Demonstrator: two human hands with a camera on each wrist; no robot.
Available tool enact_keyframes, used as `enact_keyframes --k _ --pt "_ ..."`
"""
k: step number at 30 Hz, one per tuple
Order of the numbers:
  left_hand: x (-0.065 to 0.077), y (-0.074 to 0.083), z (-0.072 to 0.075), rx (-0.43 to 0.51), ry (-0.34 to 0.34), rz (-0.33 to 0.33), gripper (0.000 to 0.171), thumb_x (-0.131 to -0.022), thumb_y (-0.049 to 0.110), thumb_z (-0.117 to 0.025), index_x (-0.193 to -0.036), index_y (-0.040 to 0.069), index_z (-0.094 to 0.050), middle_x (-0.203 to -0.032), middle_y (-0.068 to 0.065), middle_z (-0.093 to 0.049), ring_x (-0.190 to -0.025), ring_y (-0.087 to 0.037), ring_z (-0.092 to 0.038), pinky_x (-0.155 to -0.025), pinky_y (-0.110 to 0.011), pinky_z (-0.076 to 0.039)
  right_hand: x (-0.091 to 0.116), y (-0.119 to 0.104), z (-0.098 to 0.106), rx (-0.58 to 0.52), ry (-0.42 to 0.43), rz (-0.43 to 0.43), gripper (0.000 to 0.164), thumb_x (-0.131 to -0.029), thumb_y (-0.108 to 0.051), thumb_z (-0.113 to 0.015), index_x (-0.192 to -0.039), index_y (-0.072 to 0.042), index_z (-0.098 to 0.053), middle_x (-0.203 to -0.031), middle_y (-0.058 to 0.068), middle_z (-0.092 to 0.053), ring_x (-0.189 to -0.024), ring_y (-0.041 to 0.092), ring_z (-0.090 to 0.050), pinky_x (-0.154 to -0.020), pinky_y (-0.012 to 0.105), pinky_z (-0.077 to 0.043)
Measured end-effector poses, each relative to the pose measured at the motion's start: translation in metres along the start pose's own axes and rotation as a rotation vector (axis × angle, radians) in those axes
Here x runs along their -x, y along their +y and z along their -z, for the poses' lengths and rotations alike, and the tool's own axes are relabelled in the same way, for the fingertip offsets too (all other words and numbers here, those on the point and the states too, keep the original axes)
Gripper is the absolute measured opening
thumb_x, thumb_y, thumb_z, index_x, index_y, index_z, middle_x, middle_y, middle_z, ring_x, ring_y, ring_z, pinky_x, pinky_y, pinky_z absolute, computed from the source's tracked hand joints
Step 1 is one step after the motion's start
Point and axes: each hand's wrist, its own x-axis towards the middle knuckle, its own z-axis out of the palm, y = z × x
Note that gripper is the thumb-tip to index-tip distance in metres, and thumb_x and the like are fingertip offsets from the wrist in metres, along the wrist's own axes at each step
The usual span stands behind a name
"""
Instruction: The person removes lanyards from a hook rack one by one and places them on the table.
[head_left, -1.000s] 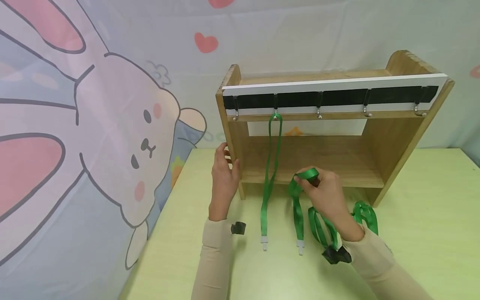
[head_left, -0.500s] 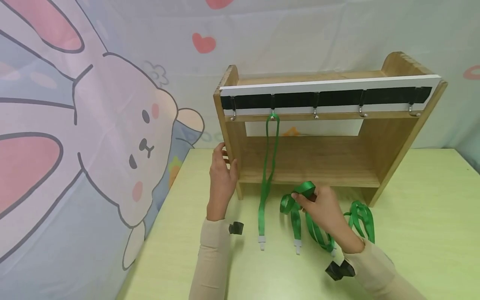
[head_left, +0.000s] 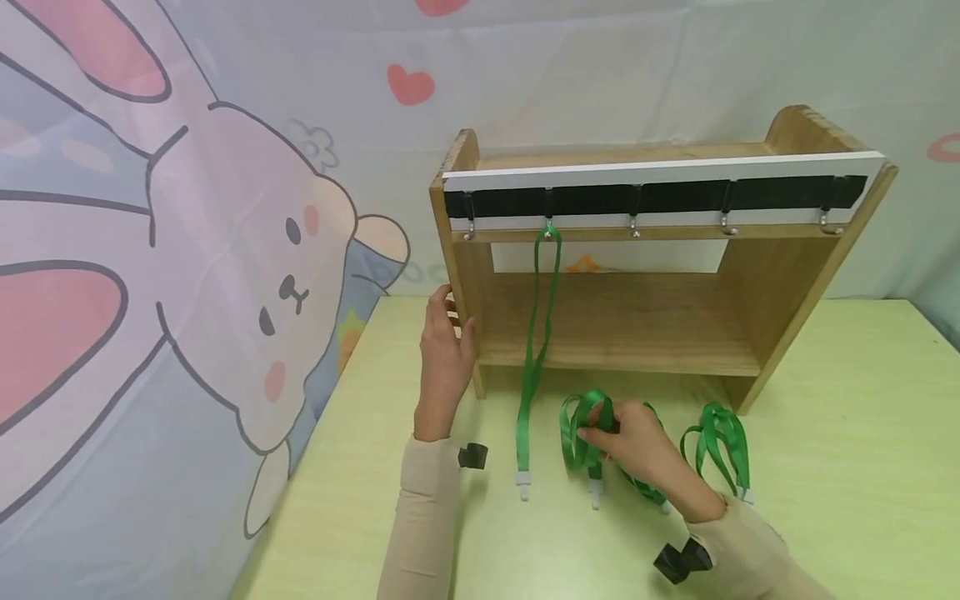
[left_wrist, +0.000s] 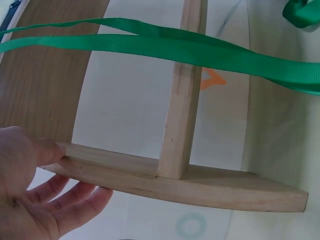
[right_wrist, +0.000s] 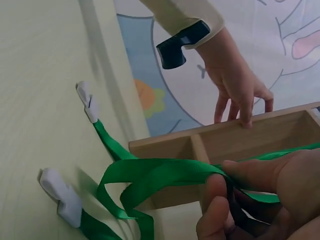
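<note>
My left hand [head_left: 444,367] grips the left side panel of a small wooden shelf [head_left: 622,317]. In the left wrist view its thumb lies on the panel's one face, with fingers curled against the other. My right hand [head_left: 637,446] pinches a looped green lanyard [head_left: 573,437] low over the table in front of the shelf; the right wrist view shows the ribbon [right_wrist: 165,172] between thumb and fingers. That lanyard's white clip [head_left: 596,493] points toward me. Another green lanyard [head_left: 532,367] hangs from the second hook [head_left: 549,227] from the left, its white clip [head_left: 523,485] at the bottom.
Across the shelf's top front runs a white-and-black strip [head_left: 682,200] with several metal hooks. A bundled green lanyard [head_left: 723,442] lies at the right, and one more [head_left: 647,492] is partly hidden under my right hand. A printed cloth [head_left: 600,75] stands behind the table.
My right hand has moved down toward the table with the lanyard, whose loops now sit lower and more gathered. My left hand stays on the shelf's side panel.
</note>
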Motion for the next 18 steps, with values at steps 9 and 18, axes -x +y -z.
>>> enact_keyframes --k 9,18 --pt "0.001 0.0 -0.001 0.009 -0.013 0.01 0.052 -0.097 -0.005 -0.061 -0.142 -0.003 -0.034 -0.113 -0.025 -0.053 -0.094 -0.037 -0.063 -0.07 -0.042 -0.059 -0.008 0.015 -0.012 0.031 -0.01 -0.079 0.02 -0.091 -0.002 -0.071 -0.073 -0.003 -0.066 -0.087 0.015 -0.071 -0.051 0.027 -0.064 -0.051 0.026 -0.05" --pt "0.001 -0.001 0.001 0.016 -0.007 -0.001 0.052 -0.097 -0.007 -0.06 -0.141 -0.002 -0.034 -0.111 -0.025 -0.053 -0.093 -0.038 -0.064 -0.068 -0.043 -0.059 -0.017 0.023 -0.018 0.129 -0.013 -0.091 0.03 -0.092 -0.002 -0.07 -0.066 -0.007 -0.058 -0.06 0.004 -0.061 -0.047 0.021 -0.061 -0.048 0.027 -0.047"
